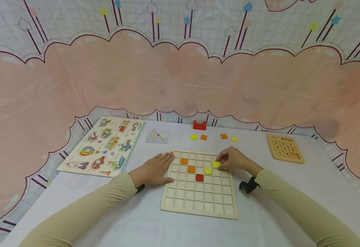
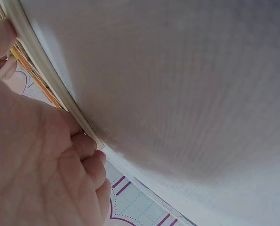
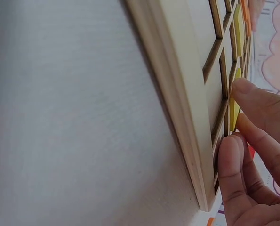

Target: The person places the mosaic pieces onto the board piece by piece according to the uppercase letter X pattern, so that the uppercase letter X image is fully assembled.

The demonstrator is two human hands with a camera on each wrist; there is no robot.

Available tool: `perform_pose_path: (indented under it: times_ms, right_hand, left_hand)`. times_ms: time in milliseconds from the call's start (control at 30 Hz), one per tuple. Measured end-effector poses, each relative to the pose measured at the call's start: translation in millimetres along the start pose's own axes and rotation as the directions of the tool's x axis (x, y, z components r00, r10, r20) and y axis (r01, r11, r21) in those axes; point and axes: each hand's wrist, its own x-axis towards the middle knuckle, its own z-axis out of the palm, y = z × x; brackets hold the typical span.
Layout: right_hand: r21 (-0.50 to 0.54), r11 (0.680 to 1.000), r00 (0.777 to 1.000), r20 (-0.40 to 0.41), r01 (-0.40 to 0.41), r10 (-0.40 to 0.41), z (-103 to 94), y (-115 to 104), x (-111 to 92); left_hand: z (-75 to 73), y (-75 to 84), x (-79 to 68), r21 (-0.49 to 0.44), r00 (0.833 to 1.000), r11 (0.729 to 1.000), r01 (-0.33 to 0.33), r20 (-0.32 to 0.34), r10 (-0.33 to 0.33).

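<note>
A square wooden grid board (image 1: 204, 214) lies in front of the person. My left hand (image 1: 155, 169) rests along its left edge with fingers spread and thumb near the rim. At the upper right of the grid, my right hand (image 1: 236, 159) pinches a yellow square tile (image 1: 216, 164) between thumb and finger. The right wrist view shows that yellow tile (image 3: 234, 110) standing slightly above the cell dividers. Diagonally below it sits a second yellow tile (image 1: 208, 171). A red tile (image 1: 199, 177) and two orange tiles, one upper (image 1: 183, 161) and one lower (image 1: 191, 168), occupy other cells.
Behind the board lie loose yellow (image 1: 193, 137) and orange tiles (image 1: 224, 136) and a red notched piece (image 1: 200, 125). A pattern card (image 1: 150, 139) is at the back left, beside a picture puzzle board (image 1: 105, 144). On the right is a wooden number puzzle (image 1: 286, 158).
</note>
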Motion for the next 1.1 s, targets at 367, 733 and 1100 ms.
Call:
perform_pose_path:
  times_ms: [367, 733, 1100]
  right_hand:
    - [0.059, 0.998, 0.999, 0.018, 0.033, -0.034, -5.1, 5.8, -2.0]
    - [0.182, 0.98, 0.996, 0.03, 0.081, -0.088, -30.2, 23.7, -8.0]
    - [0.213, 0.975, 0.998, -0.031, 0.056, -0.05, -62.5, 37.7, 3.2]
  left_hand:
    - [-0.1, -0.7, 0.6, -0.003, 1.0, 1.0, 0.017, 0.02, -0.017]
    - [4.3, -2.0, 1.2, -0.016, 1.0, 1.0, 0.001, -0.008, -0.001]
    - [1.4, 0.6, 1.3, 0.017, 0.999, 1.0, 0.018, 0.029, -0.018]
